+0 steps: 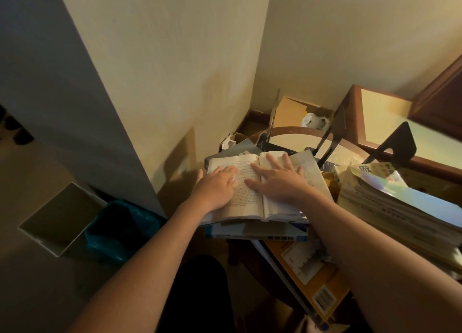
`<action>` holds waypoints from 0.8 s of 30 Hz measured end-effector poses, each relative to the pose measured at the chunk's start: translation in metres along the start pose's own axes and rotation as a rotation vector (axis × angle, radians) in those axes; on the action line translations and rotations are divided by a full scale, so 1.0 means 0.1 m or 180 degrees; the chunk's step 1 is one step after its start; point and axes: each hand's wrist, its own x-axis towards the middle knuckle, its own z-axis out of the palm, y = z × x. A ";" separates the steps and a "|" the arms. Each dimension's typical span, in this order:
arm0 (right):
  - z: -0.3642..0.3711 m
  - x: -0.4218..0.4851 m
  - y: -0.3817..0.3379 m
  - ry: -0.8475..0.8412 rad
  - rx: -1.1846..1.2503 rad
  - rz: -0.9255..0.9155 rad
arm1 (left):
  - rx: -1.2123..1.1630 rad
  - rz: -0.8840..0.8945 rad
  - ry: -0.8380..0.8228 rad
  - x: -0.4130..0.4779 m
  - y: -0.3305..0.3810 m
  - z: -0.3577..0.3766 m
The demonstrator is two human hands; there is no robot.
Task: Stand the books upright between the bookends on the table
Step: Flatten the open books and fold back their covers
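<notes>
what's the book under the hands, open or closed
Open: the book lies flat, both printed pages showing, with the left hand and right hand pressing flat on them.

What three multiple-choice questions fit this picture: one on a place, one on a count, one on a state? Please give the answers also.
1. Where does the open book lie?
A) on a pile of other books
B) on the floor
C) on a shelf

2. How many black bookends stand upright?
A) one
B) two
C) four

3. What do the left hand and right hand do?
A) grip a closed book
B) lift a box
C) rest flat on the open pages

Answers: 1 A, other covers show under it. 2 B, a second bookend stands left of the first. 3 C, the fingers lie spread on the printed pages.
</notes>
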 end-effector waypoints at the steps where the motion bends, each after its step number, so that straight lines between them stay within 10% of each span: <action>1: 0.00 0.00 0.00 0.0001 0.0007 0.0004 | -0.0011 -0.0050 0.0028 0.05 0.00 -0.01; 24: 0.03 0.01 0.02 0.0075 -0.0015 -0.0059 | -0.0017 -0.0112 0.0030 -0.14 0.03 -0.03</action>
